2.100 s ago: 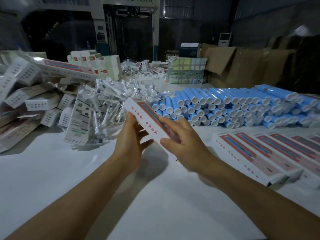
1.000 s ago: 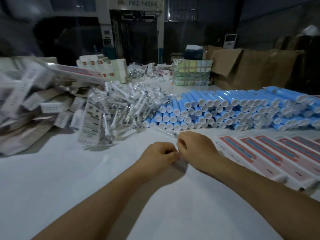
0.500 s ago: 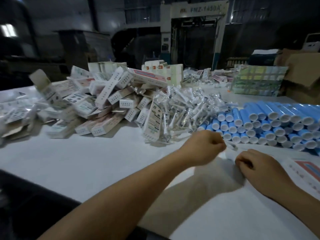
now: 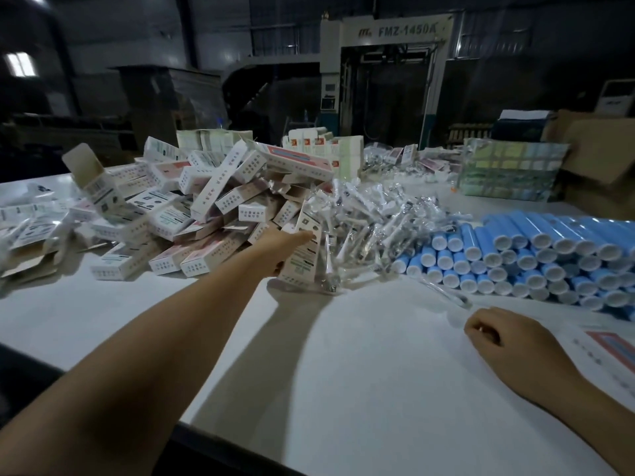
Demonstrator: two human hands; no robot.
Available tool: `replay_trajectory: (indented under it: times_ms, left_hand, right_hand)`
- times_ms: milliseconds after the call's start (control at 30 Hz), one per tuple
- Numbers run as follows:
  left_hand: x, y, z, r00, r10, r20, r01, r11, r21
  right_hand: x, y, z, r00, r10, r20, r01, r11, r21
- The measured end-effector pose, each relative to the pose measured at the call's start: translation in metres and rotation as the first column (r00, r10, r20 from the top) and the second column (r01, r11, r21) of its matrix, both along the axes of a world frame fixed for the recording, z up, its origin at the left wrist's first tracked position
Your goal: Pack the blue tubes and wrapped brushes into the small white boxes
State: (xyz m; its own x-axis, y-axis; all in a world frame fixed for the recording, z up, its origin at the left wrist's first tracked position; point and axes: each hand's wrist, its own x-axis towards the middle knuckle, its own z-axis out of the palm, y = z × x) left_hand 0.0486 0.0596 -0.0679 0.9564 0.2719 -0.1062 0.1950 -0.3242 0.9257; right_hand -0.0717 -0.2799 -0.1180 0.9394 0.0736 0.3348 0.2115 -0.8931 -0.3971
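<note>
My left hand reaches forward, its fingers stretched out against a small white box that leans upright on the heap of wrapped brushes. My right hand rests on the table with its fingers curled under; nothing shows in it. Just beyond it lies a single wrapped brush. Blue tubes with white caps are stacked on their sides at the right. A big pile of small white boxes fills the left.
The white table runs from the front edge to the piles. A printed box lies flat at the right edge. At the back stand more box stacks, a wrapped green bundle, brown cardboard and a large machine.
My left hand has left the right one and stretched forward-left to the leaning box. The right hand has stayed curled on the table. The view has swung left.
</note>
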Motion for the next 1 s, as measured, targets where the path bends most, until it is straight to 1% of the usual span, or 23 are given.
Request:
replay_trajectory:
  times_ms: [67,167,233,300,367,400,433,467,500,533,567,600,633,667,700,733,800,833,867,900,933,967,1000]
  left_hand:
    - [-0.001,0.003,0.001,1.000,-0.025,-0.010,0.024,0.996,-0.081]
    - [-0.014,0.015,0.010,0.994,-0.091,-0.068,0.084,0.992,-0.096]
    - [-0.033,0.027,0.020,0.983,-0.168,-0.080,0.150,0.970,-0.191]
    - [-0.054,0.035,0.029,0.962,-0.273,-0.008,0.256,0.910,-0.326]
    - [-0.072,0.033,0.039,0.932,-0.343,0.121,0.363,0.859,-0.361]
    - [-0.078,0.026,0.043,0.919,-0.353,0.176,0.391,0.872,-0.295]
    - [-0.085,0.014,0.047,0.905,-0.362,0.223,0.401,0.901,-0.164]
    - [-0.090,-0.001,0.049,0.882,-0.393,0.261,0.402,0.915,0.020]
    - [-0.095,-0.019,0.050,0.847,-0.454,0.277,0.401,0.887,0.230]
    - [-0.099,-0.038,0.048,0.805,-0.533,0.260,0.396,0.809,0.434]
    - [-0.102,-0.058,0.045,0.772,-0.602,0.202,0.376,0.690,0.618]
    - [-0.103,-0.078,0.040,0.759,-0.639,0.125,0.323,0.536,0.780]
    - [-0.103,-0.097,0.033,0.759,-0.648,0.058,0.241,0.363,0.900]
    - [-0.103,-0.114,0.026,0.758,-0.652,0.007,0.180,0.220,0.959]
    - [-0.104,-0.131,0.020,0.743,-0.668,-0.038,0.179,0.143,0.973]
    - [-0.104,-0.145,0.017,0.714,-0.695,-0.090,0.236,0.118,0.965]
    - [-0.098,-0.158,0.020,0.619,-0.766,-0.174,0.471,0.185,0.862]
    - [-0.093,-0.160,0.026,0.557,-0.797,-0.234,0.641,0.233,0.732]
    - [-0.088,-0.159,0.033,0.475,-0.829,-0.295,0.802,0.269,0.533]
    - [-0.084,-0.157,0.039,0.377,-0.860,-0.344,0.912,0.280,0.300]
    - [-0.081,-0.155,0.040,0.293,-0.879,-0.376,0.956,0.273,0.106]
    - [-0.078,-0.153,0.039,0.255,-0.886,-0.388,0.961,0.276,0.000]
    - [-0.075,-0.153,0.035,0.266,-0.884,-0.384,0.954,0.299,-0.030]
  right_hand:
    - [0.000,-0.001,-0.001,1.000,0.007,-0.001,-0.007,1.000,0.000]
    - [0.000,-0.001,-0.001,1.000,0.012,-0.007,-0.012,1.000,0.014]
    - [0.000,-0.001,0.000,1.000,0.010,-0.012,-0.010,1.000,0.020]
    - [0.000,0.000,0.001,1.000,0.014,-0.018,-0.014,1.000,0.028]
    - [0.000,0.001,0.002,0.999,0.024,-0.025,-0.023,0.999,0.036]
    - [0.000,0.001,0.002,0.999,0.025,-0.030,-0.024,0.999,0.037]
    - [0.000,0.002,0.002,0.999,0.022,-0.037,-0.021,0.999,0.038]
    - [0.001,0.002,0.002,0.998,0.015,-0.054,-0.012,0.999,0.052]
    - [0.002,0.002,0.002,0.996,0.004,-0.086,0.005,0.995,0.102]
    - [0.003,0.001,0.003,0.992,-0.003,-0.125,0.028,0.979,0.200]
    - [0.005,0.001,0.005,0.988,-0.005,-0.153,0.057,0.940,0.337]
    - [0.006,-0.002,0.007,0.987,-0.014,-0.161,0.092,0.868,0.489]
    - [0.007,-0.005,0.010,0.986,-0.028,-0.162,0.126,0.760,0.638]
    - [0.008,-0.009,0.012,0.987,-0.024,-0.160,0.140,0.623,0.769]
    - [0.007,-0.013,0.015,0.989,0.001,-0.151,0.131,0.487,0.864]
    - [0.006,-0.017,0.016,0.990,0.036,-0.136,0.113,0.371,0.922]
    - [0.005,-0.021,0.017,0.990,0.071,-0.125,0.108,0.203,0.973]
    - [0.005,-0.023,0.018,0.989,0.074,-0.127,0.116,0.143,0.983]
    - [0.005,-0.023,0.018,0.989,0.082,-0.123,0.114,0.114,0.987]
    - [0.006,-0.024,0.019,0.988,0.097,-0.116,0.104,0.120,0.987]
    - [0.005,-0.024,0.019,0.987,0.113,-0.114,0.095,0.165,0.982]
    - [0.004,-0.024,0.019,0.984,0.127,-0.127,0.092,0.252,0.963]
    - [0.003,-0.024,0.018,0.978,0.138,-0.157,0.100,0.353,0.930]
